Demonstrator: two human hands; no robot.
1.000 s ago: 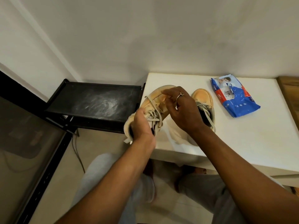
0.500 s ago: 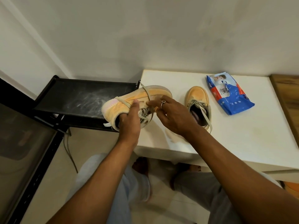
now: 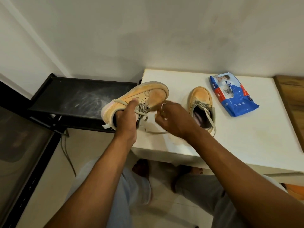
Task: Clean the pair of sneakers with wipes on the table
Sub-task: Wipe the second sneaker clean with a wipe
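White table [image 3: 246, 145], left hand [image 3: 125, 122] clamped on sneaker [image 3: 148, 94] overhanging its left edge, right hand [image 3: 174, 119] blurred, grip unclear

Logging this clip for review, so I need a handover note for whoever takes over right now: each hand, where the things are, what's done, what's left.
Left hand grips the held sneaker by its heel opening, lifted over the left edge of the table.
Right hand: fingers curled beside the laces, blurred; what it holds is unclear.
Second sneaker stands on the table; blue wipes pack lies to its right.
Done: one sneaker picked up. Left: both sneakers look soiled; wipe both.
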